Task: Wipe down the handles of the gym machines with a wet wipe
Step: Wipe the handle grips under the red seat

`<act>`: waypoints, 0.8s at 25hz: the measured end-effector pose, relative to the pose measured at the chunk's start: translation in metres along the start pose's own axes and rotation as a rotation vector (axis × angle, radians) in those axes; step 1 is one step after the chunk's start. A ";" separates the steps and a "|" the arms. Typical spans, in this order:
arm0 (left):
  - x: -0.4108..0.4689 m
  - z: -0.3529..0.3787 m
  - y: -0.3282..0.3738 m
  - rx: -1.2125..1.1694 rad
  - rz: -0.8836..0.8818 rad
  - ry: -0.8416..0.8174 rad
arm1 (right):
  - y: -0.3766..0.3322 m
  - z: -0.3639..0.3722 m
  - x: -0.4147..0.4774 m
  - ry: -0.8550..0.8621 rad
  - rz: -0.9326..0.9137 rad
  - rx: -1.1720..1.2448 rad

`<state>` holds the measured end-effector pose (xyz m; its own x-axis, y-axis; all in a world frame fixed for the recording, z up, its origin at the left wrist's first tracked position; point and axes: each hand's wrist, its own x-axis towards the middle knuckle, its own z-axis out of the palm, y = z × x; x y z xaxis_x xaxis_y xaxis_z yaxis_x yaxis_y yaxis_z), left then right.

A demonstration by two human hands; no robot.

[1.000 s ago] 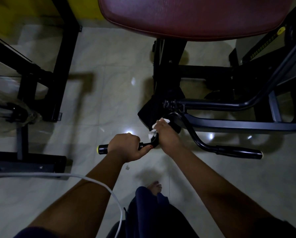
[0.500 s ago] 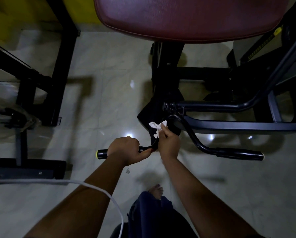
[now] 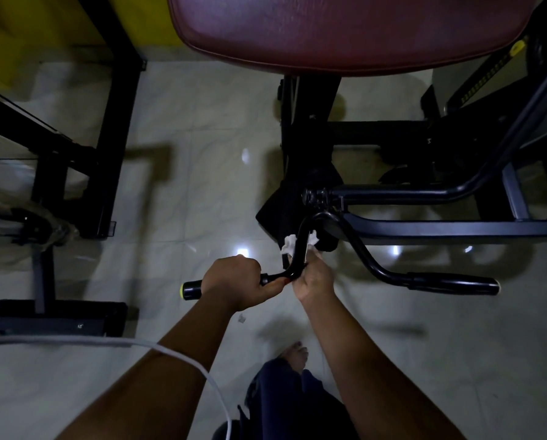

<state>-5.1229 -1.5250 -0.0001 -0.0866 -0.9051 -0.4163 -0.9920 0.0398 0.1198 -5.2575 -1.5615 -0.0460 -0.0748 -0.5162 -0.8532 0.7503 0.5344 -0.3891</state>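
Spreading across most of the frame, the pale glossy floor [image 3: 196, 147] carries everything else. A maroon seat pad [image 3: 329, 30] fills the top centre, and below it the black machine frame [image 3: 424, 228] runs off to the right edge. A second black frame [image 3: 113, 131] stands at the left, and a white cable [image 3: 107, 342] curves across the lower left.

Near the centre, the left hand [image 3: 237, 281] wraps all its fingers tightly round the left handle [image 3: 191, 289] (black grip, yellow end cap pointing left). Just beside it, the right hand [image 3: 313, 281] curls round the bend of the handle's bar [image 3: 300, 246], clamping the wet wipe [image 3: 289, 244] against the metal. White ends of the wipe stick out on both sides of the bar, just above the fingers. The right handle [image 3: 453, 282] lies free at centre right. A tiny pale scrap [image 3: 241, 318] sits on the tiles below the left hand.
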 end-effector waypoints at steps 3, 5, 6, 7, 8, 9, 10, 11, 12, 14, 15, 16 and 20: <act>0.000 0.002 0.000 -0.001 -0.012 0.005 | 0.004 -0.018 -0.027 0.091 -0.383 -0.522; 0.000 0.002 0.000 -0.005 -0.011 0.009 | 0.001 -0.021 -0.036 0.087 -0.714 -1.011; 0.000 0.002 0.001 -0.006 -0.008 0.010 | -0.005 -0.015 -0.030 0.063 -0.827 -1.195; 0.000 0.002 0.001 -0.007 -0.006 0.010 | -0.009 -0.006 -0.020 0.039 -0.883 -1.365; 0.000 0.001 0.001 -0.008 -0.005 0.006 | -0.016 0.004 -0.011 0.006 -0.873 -1.539; 0.000 0.001 0.001 -0.008 -0.005 0.004 | -0.022 0.012 -0.002 -0.022 -0.836 -1.675; 0.000 0.000 0.001 -0.011 -0.005 0.004 | -0.027 0.016 0.004 -0.056 -0.796 -1.764; 0.000 0.000 0.000 -0.018 -0.005 0.005 | -0.029 0.013 0.008 -0.081 -0.812 -1.841; 0.000 0.000 0.000 -0.022 -0.003 0.007 | -0.032 0.008 0.008 -0.112 -0.856 -1.895; -0.001 0.001 0.000 -0.022 0.006 0.017 | -0.028 -0.010 0.005 -0.315 -1.008 -1.940; -0.001 0.001 0.000 -0.023 0.010 0.024 | -0.025 -0.018 0.013 -0.419 -1.113 -1.983; -0.001 0.001 0.000 -0.027 0.010 0.029 | -0.026 -0.018 0.022 -0.490 -1.190 -2.046; -0.001 0.000 0.000 -0.027 0.013 0.021 | -0.048 0.027 0.043 -0.443 -0.857 -2.162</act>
<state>-5.1223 -1.5241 0.0004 -0.0968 -0.9133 -0.3957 -0.9879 0.0399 0.1496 -5.2791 -1.6277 -0.0547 0.4345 -0.8151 -0.3832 -0.8755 -0.2822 -0.3923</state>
